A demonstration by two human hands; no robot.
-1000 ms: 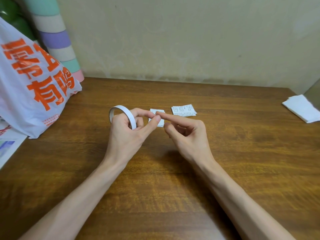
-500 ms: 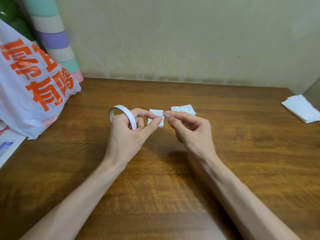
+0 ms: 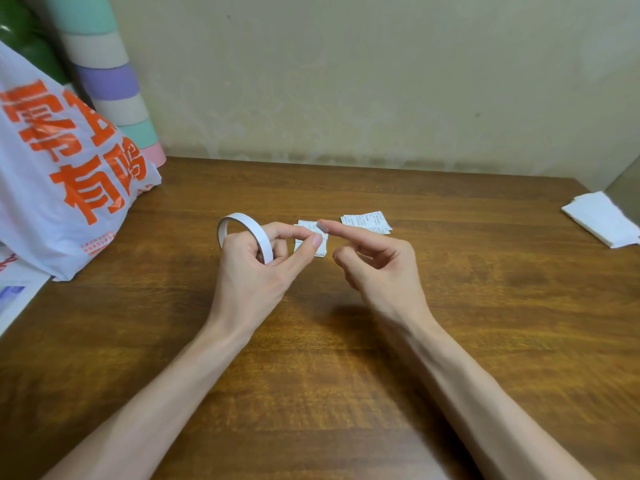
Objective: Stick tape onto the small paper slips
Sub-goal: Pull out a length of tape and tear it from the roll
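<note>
Fingers [image 3: 286, 232] of the left hand [image 3: 256, 271] gripped the tape roll [image 3: 242, 220]. A tape piece [image 3: 322, 226] clung to the right hand's [image 3: 384, 271] straight forefinger, just above the paper slips [image 3: 308, 247] on the surface [image 3: 450, 306]. It was best lowered squarely and rubbed flat.

Wood-grain table [image 3: 485, 306] – glossy plastic bag [image 3: 52, 185], paper slips [image 3: 367, 221].

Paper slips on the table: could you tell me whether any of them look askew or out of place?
Nothing looks damaged. The far slips lie overlapped and slightly fanned; the near slips sit partly hidden behind the left hand, which holds the tape roll.
</note>
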